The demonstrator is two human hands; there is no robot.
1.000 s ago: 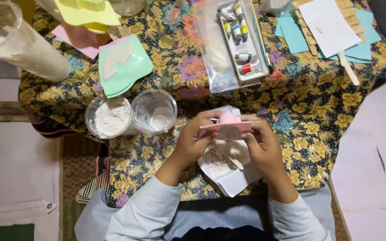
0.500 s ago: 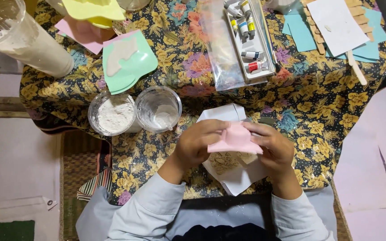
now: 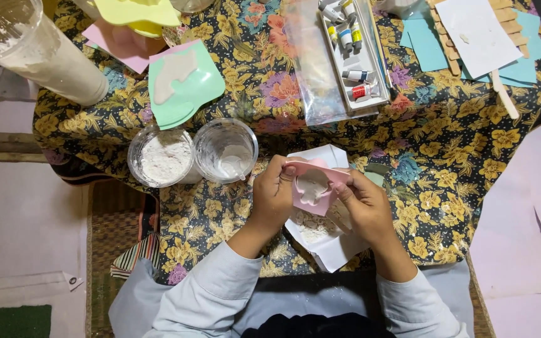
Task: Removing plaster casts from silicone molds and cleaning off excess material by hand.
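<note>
Both hands grip a pink mould over the white paper.

I see my left hand [image 3: 275, 197] and right hand [image 3: 365, 209] with fingers curled tight on the pink mould [image 3: 313, 189], white-filled, above the white paper [image 3: 327, 247] on the floral tablecloth [image 3: 446, 156].

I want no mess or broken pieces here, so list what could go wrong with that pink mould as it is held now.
1. Both hands, left hand and right hand, grip the pink mould by its edges; flexing it could crack the white cast inside.
2. White crumbs already lie on the white paper below; more may miss it and land on the floral cloth.
3. The two open cups of white powder stand near the left forearm and could be knocked over.
</note>
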